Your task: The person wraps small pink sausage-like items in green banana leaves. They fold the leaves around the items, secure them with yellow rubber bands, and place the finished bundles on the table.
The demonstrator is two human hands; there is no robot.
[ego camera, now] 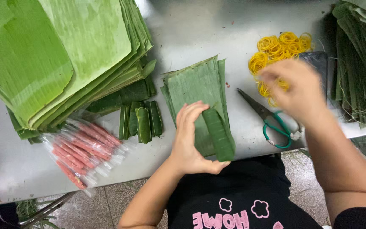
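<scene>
Head view shows the left hand [190, 135] closed around a rolled leaf bundle [219, 134], just above the cut leaf pile [195, 82] on the desk [200, 29]. The right hand [291, 87] is blurry over the yellow rubber bands [276, 46]; I cannot tell if it is open. Best to squeeze the roll tight so it stays shut, and pick just one band.
</scene>
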